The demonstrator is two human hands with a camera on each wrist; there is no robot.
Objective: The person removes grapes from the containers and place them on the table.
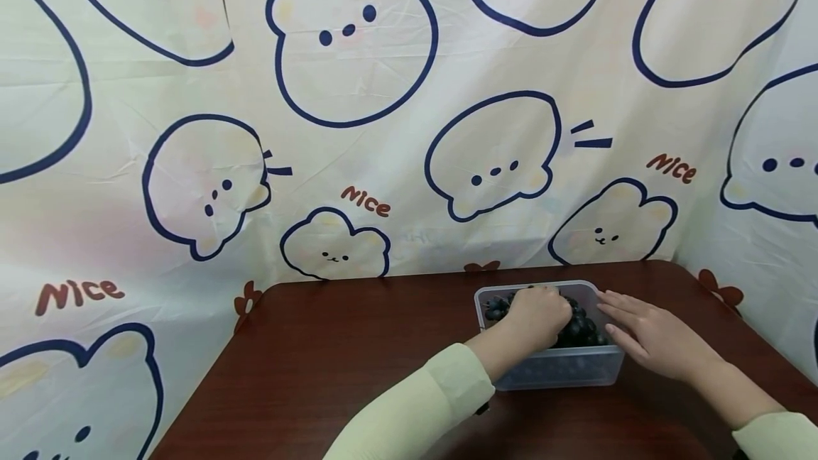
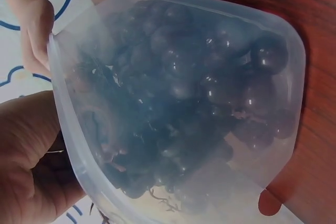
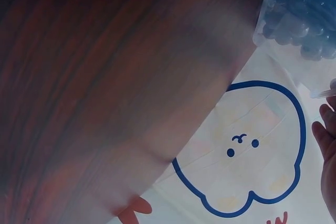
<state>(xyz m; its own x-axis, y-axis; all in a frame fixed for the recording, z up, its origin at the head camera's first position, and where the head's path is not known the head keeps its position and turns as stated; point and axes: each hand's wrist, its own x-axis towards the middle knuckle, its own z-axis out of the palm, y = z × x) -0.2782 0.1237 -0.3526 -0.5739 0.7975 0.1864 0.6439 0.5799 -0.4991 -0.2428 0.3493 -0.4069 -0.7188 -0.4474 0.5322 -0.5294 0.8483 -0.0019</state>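
A clear plastic box [image 1: 556, 369] filled with dark grapes [image 1: 578, 329] stands on the table. My left hand [image 1: 540, 314] reaches over the near left part of the box, fingers curled down into the grapes; its fingertips are hidden. In the left wrist view the same hand [image 2: 26, 156] is beside the rim, with grapes [image 2: 178, 66] showing through the cloudy wall and thin stems below. My right hand [image 1: 652, 332] lies along the box's right side, fingers extended and fingertips at the rim. Some of its fingers [image 3: 328, 129] show at the edge of the right wrist view.
The dark reddish-brown wooden table [image 1: 332, 360] extends left and in front of the box. Behind it and at the sides hangs a pale cloth [image 1: 409, 162] printed with cartoon bear outlines.
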